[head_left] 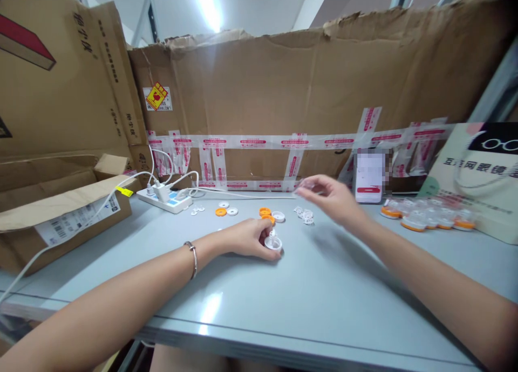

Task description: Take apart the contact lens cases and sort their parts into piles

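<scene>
At the centre of the frame, a small white round part (273, 245) is held low over the table (324, 312) by the left hand (251, 240), with thumb and fingers curled about its edge. Just right of and above it, a clear piece (302, 187) (blurred, so its outline cannot be made out) is pinched between the thumb and fingertips of the right hand (329, 197). Both appear to be light, stiff plastic; the white part is best gripped by its rim, while the clear piece is likely slippery, easily scratched, and better taken by its edges.

Close behind the left hand, orange discs (265, 212) and a white disc (278, 217) are set where they could be nudged. To their right, small white pieces (304, 215) are gathered beneath the right hand. At the right of the frame, clear-and-orange pieces (429, 215) are clustered beside a phone (369, 175). At left, a power strip (165, 199) is crowded by cables, near an open carton (60, 215).
</scene>
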### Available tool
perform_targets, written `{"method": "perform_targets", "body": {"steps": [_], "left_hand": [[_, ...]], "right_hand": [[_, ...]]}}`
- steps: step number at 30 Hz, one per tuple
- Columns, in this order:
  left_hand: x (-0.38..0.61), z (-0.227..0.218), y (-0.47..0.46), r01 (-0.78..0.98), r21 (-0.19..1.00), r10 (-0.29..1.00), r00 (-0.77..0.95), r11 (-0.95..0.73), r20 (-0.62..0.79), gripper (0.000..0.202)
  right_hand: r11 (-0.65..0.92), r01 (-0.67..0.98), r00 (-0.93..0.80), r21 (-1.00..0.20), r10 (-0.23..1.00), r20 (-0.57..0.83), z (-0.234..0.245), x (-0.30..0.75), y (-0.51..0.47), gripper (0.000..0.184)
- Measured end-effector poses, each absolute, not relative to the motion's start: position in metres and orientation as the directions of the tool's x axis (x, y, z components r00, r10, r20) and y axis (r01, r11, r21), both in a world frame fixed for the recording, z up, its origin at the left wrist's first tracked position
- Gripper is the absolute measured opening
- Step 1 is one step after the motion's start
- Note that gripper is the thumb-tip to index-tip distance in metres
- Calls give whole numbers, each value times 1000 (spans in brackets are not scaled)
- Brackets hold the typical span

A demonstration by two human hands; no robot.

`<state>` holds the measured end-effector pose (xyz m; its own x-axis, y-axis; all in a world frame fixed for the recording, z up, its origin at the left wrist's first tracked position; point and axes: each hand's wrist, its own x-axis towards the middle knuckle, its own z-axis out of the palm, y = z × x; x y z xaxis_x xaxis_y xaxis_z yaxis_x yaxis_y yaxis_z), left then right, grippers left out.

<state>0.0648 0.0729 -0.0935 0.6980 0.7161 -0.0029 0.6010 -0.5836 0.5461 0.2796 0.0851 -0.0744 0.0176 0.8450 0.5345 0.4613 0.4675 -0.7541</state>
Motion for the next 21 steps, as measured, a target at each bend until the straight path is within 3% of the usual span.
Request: {"method": "perform_targets", "body": {"steps": [2, 4, 7, 14, 21], "left_hand": [[64, -94, 73, 604, 545, 714, 701, -582, -15, 31], [64, -94, 72, 605, 533, 710, 704, -591, -11, 31], [63, -93, 71, 610, 507, 708, 706, -609, 2, 29], [63, -91, 70, 614, 487, 706, 708, -622, 8, 28], [64, -91, 70, 614, 478, 704, 710, -628, 14, 28]], "right_hand": [[326, 555, 179, -765, 851, 493, -70, 317, 104, 31], [94, 711, 328, -697, 832, 448, -71, 352, 119, 28], [-29, 750, 383, -660, 834, 398, -86, 386, 131, 24], [-139, 799, 404, -585, 845, 352, -118, 403, 141, 27], [-136, 836, 378, -532, 846, 377, -121, 405, 144, 25]]}}
